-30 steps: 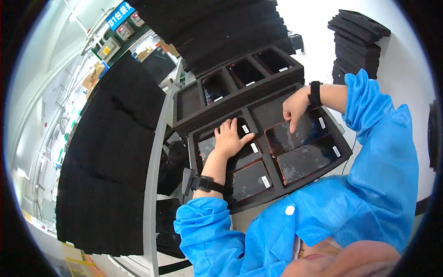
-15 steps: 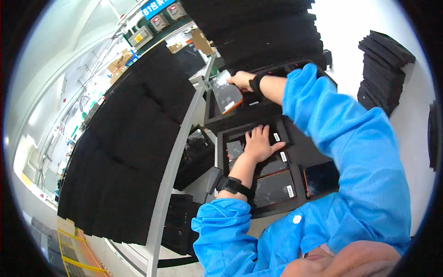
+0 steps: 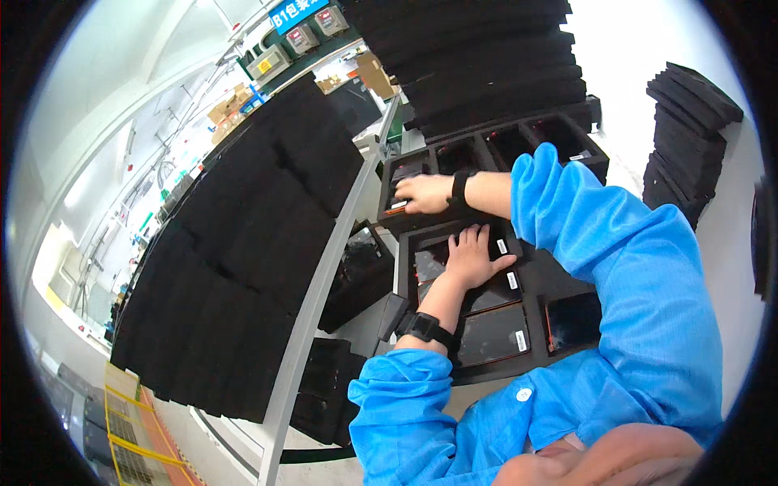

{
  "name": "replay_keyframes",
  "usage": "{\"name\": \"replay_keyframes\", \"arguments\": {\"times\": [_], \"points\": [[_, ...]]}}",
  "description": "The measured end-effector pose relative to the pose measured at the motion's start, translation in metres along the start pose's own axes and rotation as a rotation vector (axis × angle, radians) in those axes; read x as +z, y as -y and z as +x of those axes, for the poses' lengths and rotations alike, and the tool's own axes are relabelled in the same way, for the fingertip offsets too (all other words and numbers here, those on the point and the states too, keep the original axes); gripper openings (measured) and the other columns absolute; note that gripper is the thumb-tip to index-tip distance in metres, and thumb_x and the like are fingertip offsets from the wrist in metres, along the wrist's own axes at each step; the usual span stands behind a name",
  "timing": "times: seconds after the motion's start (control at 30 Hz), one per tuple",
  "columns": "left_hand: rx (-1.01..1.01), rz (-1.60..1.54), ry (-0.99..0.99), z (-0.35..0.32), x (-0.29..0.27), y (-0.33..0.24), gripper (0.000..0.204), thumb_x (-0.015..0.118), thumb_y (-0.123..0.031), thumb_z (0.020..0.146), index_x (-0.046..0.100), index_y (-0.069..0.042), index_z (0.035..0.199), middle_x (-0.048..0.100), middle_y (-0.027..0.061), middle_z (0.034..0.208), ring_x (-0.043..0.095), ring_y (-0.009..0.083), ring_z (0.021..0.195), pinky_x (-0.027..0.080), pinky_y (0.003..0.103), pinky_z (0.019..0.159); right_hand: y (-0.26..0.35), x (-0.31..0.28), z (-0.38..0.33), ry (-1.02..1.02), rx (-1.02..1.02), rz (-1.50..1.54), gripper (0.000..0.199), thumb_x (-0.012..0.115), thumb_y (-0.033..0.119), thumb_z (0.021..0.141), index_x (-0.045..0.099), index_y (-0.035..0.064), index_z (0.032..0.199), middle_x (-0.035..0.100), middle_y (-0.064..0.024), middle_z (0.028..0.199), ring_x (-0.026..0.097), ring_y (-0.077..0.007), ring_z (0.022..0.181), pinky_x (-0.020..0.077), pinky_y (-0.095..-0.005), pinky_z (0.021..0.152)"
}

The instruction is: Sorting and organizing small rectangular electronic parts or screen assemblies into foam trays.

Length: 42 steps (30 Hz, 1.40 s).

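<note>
My left hand (image 3: 471,263) lies open, fingers spread, on flat dark-screened devices in the near black foam tray (image 3: 532,312). These look like phones or tablets with orange edges and small white labels; one device (image 3: 490,334) shows bare below the hand. Farther off, my right hand (image 3: 425,194) rests palm down with fingers extended over an orange-edged device (image 3: 397,207) in the left compartment of the far foam tray (image 3: 454,215). The hand covers much of that device. Another dark device (image 3: 572,322) sits in the near tray's right compartment.
Tall stacks of black foam trays stand at left (image 3: 235,259) and at the back (image 3: 478,65). Thinner foam sheets (image 3: 689,138) are piled at right. A grey metal rail (image 3: 312,304) runs along my left side. More filled trays (image 3: 356,263) sit beyond the rail.
My right hand has brought the tilted orange-edged device down into the far tray's left compartment and now lies over it. My left hand keeps its place on the near tray's devices.
</note>
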<state>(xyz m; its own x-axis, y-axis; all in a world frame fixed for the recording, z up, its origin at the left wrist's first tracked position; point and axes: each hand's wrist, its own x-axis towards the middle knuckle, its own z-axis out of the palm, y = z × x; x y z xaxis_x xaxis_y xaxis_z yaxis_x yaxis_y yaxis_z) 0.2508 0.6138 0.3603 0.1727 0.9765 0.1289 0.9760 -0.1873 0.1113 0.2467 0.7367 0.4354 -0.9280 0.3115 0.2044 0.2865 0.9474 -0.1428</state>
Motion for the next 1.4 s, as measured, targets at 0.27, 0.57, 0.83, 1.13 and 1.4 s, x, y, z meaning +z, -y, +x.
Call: {"name": "replay_keyframes", "arguments": {"times": [0.27,0.57,0.83,1.13,1.4], "points": [[0.014,0.104,0.129,0.005,-0.003,-0.005,0.082,0.043,-0.057,0.072,0.019,-0.002,0.128,0.023,0.0172,0.13,0.018,0.032,0.123,0.013,0.049,0.098,0.01,0.023,-0.013,-0.133,0.032,-0.124,0.049,0.048,0.039,0.077,0.04,0.0126,0.118,0.037,-0.0034,0.123,0.037,-0.022,0.112,0.0347,-0.0545,0.08],[0.079,-0.054,0.085,-0.002,-0.003,0.007,0.066,0.047,-0.047,0.073,0.033,-0.007,0.124,0.032,0.0166,0.126,0.022,0.03,0.121,0.014,0.048,0.098,0.011,0.011,0.003,0.078,0.228,-0.246,0.031,0.039,0.027,0.082,0.048,0.0175,0.11,0.041,-0.0095,0.119,0.041,-0.0262,0.109,0.032,-0.0642,0.077],[0.16,-0.241,-0.104,0.004,0.013,0.016,0.076,0.053,-0.055,0.068,0.029,-0.011,0.126,0.029,0.0122,0.13,0.021,0.0301,0.121,0.015,0.047,0.098,0.044,-0.011,-0.103,0.131,-0.125,-0.383,0.052,0.049,0.039,0.077,0.041,0.0047,0.115,0.031,-0.0123,0.127,0.028,-0.0257,0.118,0.0248,-0.0596,0.087],[0.036,-0.045,-0.023,0.001,0.001,0.003,0.075,0.05,-0.052,0.073,0.029,-0.002,0.124,0.03,0.0188,0.126,0.026,0.0301,0.119,0.018,0.044,0.096,-0.007,-0.04,-0.3,0.005,0.255,-0.027,0.051,0.053,0.036,0.075,0.044,-0.0013,0.109,0.045,-0.0176,0.112,0.043,-0.0292,0.104,0.0317,-0.0395,0.089],[0.049,-0.047,-0.072,-0.003,0.0,0.003,0.073,0.059,-0.044,0.069,0.031,-0.004,0.123,0.035,0.0164,0.122,0.03,0.03,0.115,0.02,0.044,0.095,0.023,-0.01,-0.368,-0.039,0.337,0.007,0.051,0.047,0.041,0.079,0.046,0.0013,0.11,0.043,-0.0135,0.117,0.037,-0.0243,0.112,0.0217,-0.0488,0.093]]}}
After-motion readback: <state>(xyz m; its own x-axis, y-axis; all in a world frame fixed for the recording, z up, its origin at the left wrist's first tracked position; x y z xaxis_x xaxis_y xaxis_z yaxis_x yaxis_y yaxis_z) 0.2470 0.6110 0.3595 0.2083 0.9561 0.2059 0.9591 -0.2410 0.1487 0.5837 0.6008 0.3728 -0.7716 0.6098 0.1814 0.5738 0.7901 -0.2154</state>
